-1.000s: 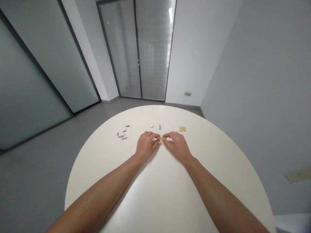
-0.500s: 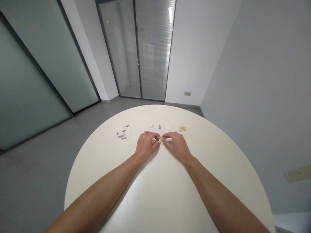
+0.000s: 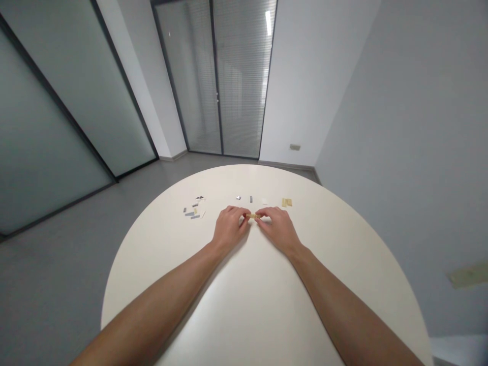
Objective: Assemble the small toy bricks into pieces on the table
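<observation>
A small tan piece [image 3: 252, 216], like a flat strip, spans the gap between my two hands just above the white table. My left hand [image 3: 230, 223] pinches its left end between thumb and fingers. At the other end, the fingertips of my right hand [image 3: 279, 227] are closed on the same piece. Its ends are hidden by my fingers, and it is too small to make out its exact kind. Beyond my hands lie a small grey block [image 3: 250, 199] and a tiny dark-and-silver part [image 3: 238, 197].
Grey strips [image 3: 194, 217] and other small parts are scattered left of my hands, with tiny dark pieces [image 3: 200, 197] behind them. Tan flat pieces [image 3: 288, 202] and a white piece [image 3: 264, 202] lie farther right. The round table [image 3: 251, 310] stands near glass doors.
The tan piece looks slightly turned between my fingertips. Both hands keep nearly the same place, and the loose parts have not moved on the table.
</observation>
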{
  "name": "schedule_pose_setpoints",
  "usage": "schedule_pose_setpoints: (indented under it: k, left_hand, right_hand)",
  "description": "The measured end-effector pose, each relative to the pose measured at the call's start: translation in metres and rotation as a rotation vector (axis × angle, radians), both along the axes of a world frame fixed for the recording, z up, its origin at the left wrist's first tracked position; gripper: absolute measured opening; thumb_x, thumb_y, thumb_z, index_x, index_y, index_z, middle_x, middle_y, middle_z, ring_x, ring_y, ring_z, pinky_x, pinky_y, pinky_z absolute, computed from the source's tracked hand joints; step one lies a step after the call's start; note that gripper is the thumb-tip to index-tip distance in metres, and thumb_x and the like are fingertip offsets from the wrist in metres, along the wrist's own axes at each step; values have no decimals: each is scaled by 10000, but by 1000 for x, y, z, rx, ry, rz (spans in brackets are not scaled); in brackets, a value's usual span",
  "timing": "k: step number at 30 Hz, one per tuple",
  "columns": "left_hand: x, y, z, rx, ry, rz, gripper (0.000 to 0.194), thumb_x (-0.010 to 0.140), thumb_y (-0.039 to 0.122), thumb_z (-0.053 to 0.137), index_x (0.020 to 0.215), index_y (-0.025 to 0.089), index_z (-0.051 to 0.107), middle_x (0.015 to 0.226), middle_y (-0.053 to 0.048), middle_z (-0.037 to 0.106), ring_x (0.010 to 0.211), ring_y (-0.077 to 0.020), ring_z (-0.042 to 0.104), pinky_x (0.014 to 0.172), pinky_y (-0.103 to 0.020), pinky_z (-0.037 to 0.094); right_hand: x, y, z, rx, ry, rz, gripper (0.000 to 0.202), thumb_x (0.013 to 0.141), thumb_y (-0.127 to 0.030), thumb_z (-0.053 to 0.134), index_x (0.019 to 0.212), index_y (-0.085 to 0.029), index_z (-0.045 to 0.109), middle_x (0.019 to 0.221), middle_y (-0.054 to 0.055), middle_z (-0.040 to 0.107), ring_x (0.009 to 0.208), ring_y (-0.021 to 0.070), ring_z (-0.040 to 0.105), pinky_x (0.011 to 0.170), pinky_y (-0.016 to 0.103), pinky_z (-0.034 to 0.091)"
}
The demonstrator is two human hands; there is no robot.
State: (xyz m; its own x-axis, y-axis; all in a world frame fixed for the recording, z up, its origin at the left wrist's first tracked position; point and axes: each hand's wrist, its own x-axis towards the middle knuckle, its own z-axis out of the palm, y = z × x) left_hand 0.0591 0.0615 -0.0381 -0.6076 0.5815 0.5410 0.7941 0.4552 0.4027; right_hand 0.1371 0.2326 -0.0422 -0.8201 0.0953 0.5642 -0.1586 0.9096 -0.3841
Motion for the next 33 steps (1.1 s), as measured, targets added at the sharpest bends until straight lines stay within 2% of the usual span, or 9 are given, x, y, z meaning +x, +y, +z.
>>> schedule_pose_setpoints:
  k: [23, 33]
  left_hand:
    - [-3, 0, -4, 15, 8, -2, 173, 900, 147, 578, 1011, 223, 687, 1002, -25, 742, 988, -233, 613, 900, -389, 478]
    - [-1, 0, -2, 15, 12, 8, 184, 900, 141, 568, 1022, 214, 684, 1000, -33, 740, 983, -236, 616, 884, -388, 481]
  right_hand:
    - [-1, 2, -3, -14, -3, 2, 134, 898, -227, 640, 1024, -240, 683, 990, 30, 742, 957, 227, 637, 869, 385, 423]
    - [0, 1, -2, -11, -3, -13, 150, 889, -197, 628, 1025, -241, 674, 984, 24, 738, 960, 231, 636, 864, 392, 414]
